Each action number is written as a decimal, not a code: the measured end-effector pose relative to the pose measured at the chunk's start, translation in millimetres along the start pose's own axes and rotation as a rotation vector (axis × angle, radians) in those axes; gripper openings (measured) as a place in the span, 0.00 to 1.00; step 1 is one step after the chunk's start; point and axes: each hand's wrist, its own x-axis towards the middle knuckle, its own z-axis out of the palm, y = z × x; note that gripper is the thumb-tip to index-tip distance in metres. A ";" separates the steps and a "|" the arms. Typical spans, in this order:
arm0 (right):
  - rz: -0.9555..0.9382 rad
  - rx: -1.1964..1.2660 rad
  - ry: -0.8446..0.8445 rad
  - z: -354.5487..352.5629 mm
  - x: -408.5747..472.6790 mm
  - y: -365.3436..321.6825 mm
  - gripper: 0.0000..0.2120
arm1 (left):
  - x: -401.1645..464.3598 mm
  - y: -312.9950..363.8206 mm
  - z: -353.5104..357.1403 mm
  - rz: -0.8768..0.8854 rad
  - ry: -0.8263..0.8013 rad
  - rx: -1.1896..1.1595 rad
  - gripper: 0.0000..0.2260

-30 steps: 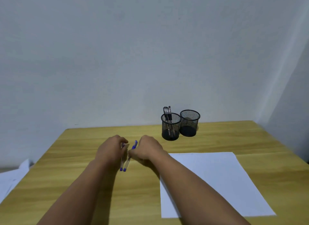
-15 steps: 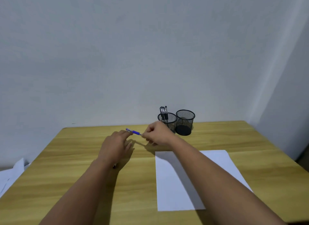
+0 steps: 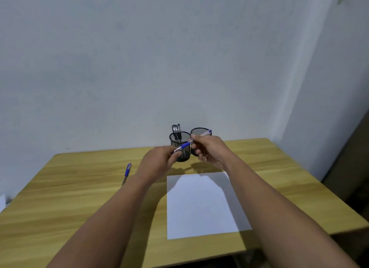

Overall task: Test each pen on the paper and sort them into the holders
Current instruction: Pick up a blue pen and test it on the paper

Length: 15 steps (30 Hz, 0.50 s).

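Note:
Both my hands hold one blue pen [image 3: 185,145] in the air in front of the holders. My left hand [image 3: 157,164] pinches its blue cap end, and my right hand [image 3: 209,150] grips the clear barrel, whose blue tip sticks out to the right. A second blue pen [image 3: 127,173] lies on the wooden table [image 3: 69,204] to the left. Two black mesh holders stand at the back: the left holder [image 3: 180,146] carries several black pens, the right holder [image 3: 199,132] is partly hidden behind my right hand. A white sheet of paper [image 3: 201,206] lies below my hands.
A grey wall rises right behind the table. The table's right edge and front edge lie close to the paper. White paper scraps [image 3: 2,204] show at the far left, off the table.
Both hands rose from the left of the table and moved right with one blue pen, now held in front of the holders. The other blue pen stays on the table.

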 end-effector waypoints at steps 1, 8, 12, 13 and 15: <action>0.007 -0.010 0.010 1.0 1.0 2.7 0.12 | 0.7 5.3 2.0 -0.012 -0.030 -0.017 0.20; 0.010 0.136 0.370 -5.8 16.8 9.6 0.17 | -0.2 25.5 11.8 -0.095 -0.162 -0.179 0.20; -0.005 -0.053 0.296 -13.4 16.8 15.4 0.17 | -3.0 14.9 11.7 -0.187 -0.149 -0.282 0.23; -0.010 -0.096 0.258 -7.6 16.2 17.2 0.17 | -1.0 17.9 12.8 -0.193 -0.155 -0.318 0.22; -0.019 -0.135 0.202 5.6 16.9 19.8 0.16 | 5.2 28.6 17.0 -0.177 -0.176 -0.371 0.19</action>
